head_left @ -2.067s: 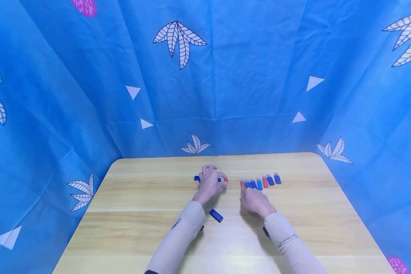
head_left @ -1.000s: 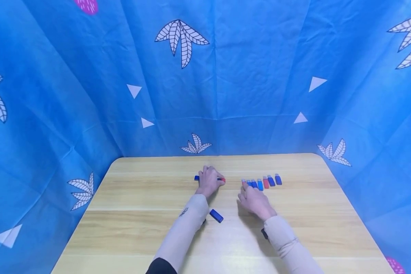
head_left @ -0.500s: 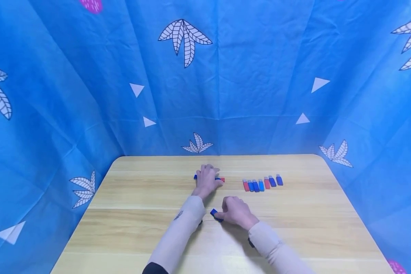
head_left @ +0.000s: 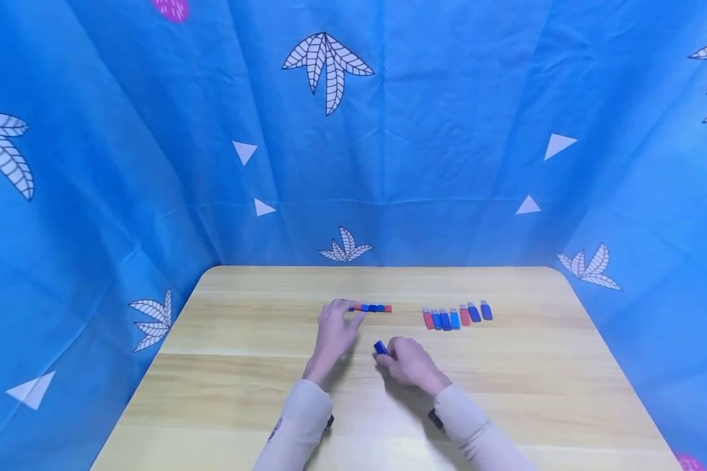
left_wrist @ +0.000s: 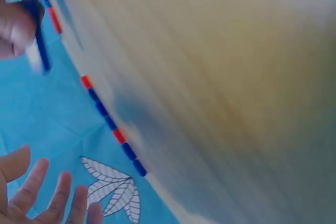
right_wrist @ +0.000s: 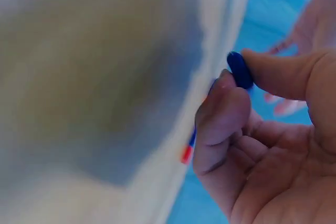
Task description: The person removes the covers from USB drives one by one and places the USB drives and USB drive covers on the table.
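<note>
In the head view my right hand (head_left: 409, 363) pinches a dark blue USB flash drive (head_left: 380, 347) above the table's middle. The right wrist view shows the drive (right_wrist: 240, 70) between thumb and forefinger, with the fingers hiding part of it. My left hand (head_left: 332, 333) is left of it, fingers extended and apart, near the left end of a row of small red and blue caps (head_left: 372, 308). In the left wrist view, that hand (left_wrist: 50, 198) has spread fingers and nothing in them. Several uncapped red and blue flash drives (head_left: 445, 320) lie side by side further right, silver plugs pointing away.
The pale wooden table (head_left: 241, 366) has rounded far corners. Behind it and along both sides hangs a blue curtain (head_left: 436, 131) with white leaf prints. A gap of bare wood separates the cap row from the drives.
My right hand has left the drive row, taken the dark blue flash drive off the table and moved it slightly away from me. My left hand has drawn back leftward from the caps.
</note>
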`<state>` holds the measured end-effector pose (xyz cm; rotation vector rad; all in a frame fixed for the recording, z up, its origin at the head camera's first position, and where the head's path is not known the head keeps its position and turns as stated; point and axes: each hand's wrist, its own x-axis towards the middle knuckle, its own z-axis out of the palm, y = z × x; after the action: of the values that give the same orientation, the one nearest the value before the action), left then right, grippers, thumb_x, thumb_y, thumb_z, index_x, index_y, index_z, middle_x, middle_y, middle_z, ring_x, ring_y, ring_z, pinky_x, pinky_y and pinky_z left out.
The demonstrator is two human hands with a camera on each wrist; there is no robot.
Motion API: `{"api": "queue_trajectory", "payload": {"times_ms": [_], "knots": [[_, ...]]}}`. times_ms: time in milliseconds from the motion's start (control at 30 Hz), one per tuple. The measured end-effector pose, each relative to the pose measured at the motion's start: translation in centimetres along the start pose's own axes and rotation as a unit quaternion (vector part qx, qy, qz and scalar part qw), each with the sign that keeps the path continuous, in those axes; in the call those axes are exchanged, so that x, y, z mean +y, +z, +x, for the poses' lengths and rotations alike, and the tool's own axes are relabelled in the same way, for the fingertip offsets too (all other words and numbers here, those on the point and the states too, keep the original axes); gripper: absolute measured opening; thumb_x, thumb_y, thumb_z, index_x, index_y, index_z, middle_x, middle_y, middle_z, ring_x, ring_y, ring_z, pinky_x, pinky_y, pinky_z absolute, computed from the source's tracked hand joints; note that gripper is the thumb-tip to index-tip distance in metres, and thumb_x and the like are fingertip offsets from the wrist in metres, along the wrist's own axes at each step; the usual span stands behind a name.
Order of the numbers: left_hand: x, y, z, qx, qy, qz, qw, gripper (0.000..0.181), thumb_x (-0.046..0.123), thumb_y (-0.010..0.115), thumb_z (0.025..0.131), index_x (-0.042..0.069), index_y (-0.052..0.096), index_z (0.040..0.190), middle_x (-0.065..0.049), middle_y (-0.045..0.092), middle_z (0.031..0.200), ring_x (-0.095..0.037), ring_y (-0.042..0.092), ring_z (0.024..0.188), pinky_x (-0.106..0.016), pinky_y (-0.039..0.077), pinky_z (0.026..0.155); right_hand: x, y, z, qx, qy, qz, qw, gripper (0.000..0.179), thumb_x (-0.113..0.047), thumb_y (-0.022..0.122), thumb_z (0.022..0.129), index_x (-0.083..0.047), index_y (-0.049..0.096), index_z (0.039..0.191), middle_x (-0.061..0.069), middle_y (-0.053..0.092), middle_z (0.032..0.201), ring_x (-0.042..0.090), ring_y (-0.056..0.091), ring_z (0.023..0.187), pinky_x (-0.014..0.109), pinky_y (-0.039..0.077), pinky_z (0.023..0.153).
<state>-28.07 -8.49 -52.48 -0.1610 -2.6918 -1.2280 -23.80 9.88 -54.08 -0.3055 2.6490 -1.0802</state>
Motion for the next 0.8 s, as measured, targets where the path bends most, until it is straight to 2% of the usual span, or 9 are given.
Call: {"api": "queue_trajectory", "payload": {"times_ms": [100, 233, 333, 433, 533, 633, 733, 800], "knots": [[0.7, -0.4, -0.7, 0.004, 0.002, -0.041, 0.9992, 0.024, 0.024, 0.066, 0.098, 0.015, 0.071, 0.119, -0.010, 0.071, 0.122, -0.031, 0.062, 0.117, -0.052, 0.047, 0.105, -0.5, -1.9, 0.0, 0.031, 0.004, 0.058, 0.9979, 0.020, -0.023, 0.064, 0.099, -0.009, 0.059, 0.086, 0.006, 0.063, 0.075, 0.015, 0.053, 0.060, 0.024, 0.044, 0.050], [2.1, -1.1, -1.5, -0.002, 0.026, -0.080, 0.9964, 0.024, 0.027, 0.062, 0.101, 0.013, 0.072, 0.117, -0.006, 0.075, 0.107, -0.021, 0.068, 0.095, -0.035, 0.057, 0.086, -1.2, -4.5, -0.4, 0.067, -0.014, 0.107, 0.9919, 0.017, -0.021, 0.062, 0.101, -0.009, 0.057, 0.090, 0.008, 0.070, 0.075, 0.018, 0.058, 0.058, 0.024, 0.044, 0.049], [3.5, -1.4, -2.0, -0.026, 0.045, -0.111, 0.9924, 0.030, 0.033, 0.058, 0.103, 0.011, 0.072, 0.118, -0.007, 0.076, 0.103, -0.015, 0.068, 0.088, -0.026, 0.058, 0.078, -1.8, -5.9, -1.2, 0.079, -0.026, 0.142, 0.9864, 0.015, -0.021, 0.062, 0.101, -0.008, 0.059, 0.094, 0.006, 0.071, 0.072, 0.021, 0.061, 0.058, 0.025, 0.043, 0.046], [5.0, -1.7, -2.6, -0.056, 0.059, -0.141, 0.9866, 0.036, 0.040, 0.054, 0.105, 0.011, 0.072, 0.119, -0.008, 0.076, 0.103, -0.014, 0.069, 0.085, -0.024, 0.058, 0.076, -2.5, -6.8, -2.2, 0.077, -0.039, 0.170, 0.9816, 0.015, -0.021, 0.062, 0.102, -0.007, 0.060, 0.100, 0.005, 0.070, 0.072, 0.022, 0.063, 0.060, 0.025, 0.045, 0.047], [6.3, -1.8, -2.9, -0.087, 0.063, -0.173, 0.9790, 0.038, 0.042, 0.056, 0.104, 0.012, 0.072, 0.120, -0.007, 0.075, 0.102, -0.016, 0.070, 0.083, -0.024, 0.058, 0.072, -3.3, -7.2, -3.1, 0.066, -0.067, 0.175, 0.9801, 0.017, -0.021, 0.062, 0.102, -0.004, 0.062, 0.103, 0.008, 0.069, 0.075, 0.020, 0.062, 0.061, 0.027, 0.049, 0.051], [7.0, -1.7, -3.1, -0.108, 0.057, -0.206, 0.9709, 0.031, 0.038, 0.062, 0.101, 0.011, 0.073, 0.112, -0.010, 0.074, 0.095, -0.016, 0.068, 0.079, -0.024, 0.056, 0.068, -3.9, -7.2, -4.0, 0.056, -0.097, 0.159, 0.9810, 0.018, -0.022, 0.063, 0.101, -0.005, 0.065, 0.101, 0.012, 0.070, 0.078, 0.016, 0.062, 0.062, 0.027, 0.051, 0.054], [7.2, -1.6, -3.4, -0.114, 0.043, -0.237, 0.9638, 0.023, 0.031, 0.067, 0.099, 0.009, 0.074, 0.100, -0.013, 0.073, 0.091, -0.015, 0.064, 0.076, -0.022, 0.054, 0.068, -4.3, -7.0, -4.6, 0.060, -0.114, 0.133, 0.9827, 0.020, -0.026, 0.065, 0.100, -0.007, 0.066, 0.094, 0.008, 0.070, 0.077, 0.011, 0.060, 0.060, 0.025, 0.050, 0.054], [7.2, -1.6, -3.6, -0.107, 0.031, -0.259, 0.9595, 0.020, 0.026, 0.069, 0.097, 0.007, 0.074, 0.096, -0.014, 0.072, 0.089, -0.013, 0.062, 0.073, -0.021, 0.053, 0.067, -4.4, -6.8, -5.0, 0.063, -0.114, 0.121, 0.9841, 0.023, -0.030, 0.065, 0.099, -0.010, 0.065, 0.088, 0.006, 0.070, 0.074, 0.009, 0.059, 0.059, 0.023, 0.048, 0.053]]}}
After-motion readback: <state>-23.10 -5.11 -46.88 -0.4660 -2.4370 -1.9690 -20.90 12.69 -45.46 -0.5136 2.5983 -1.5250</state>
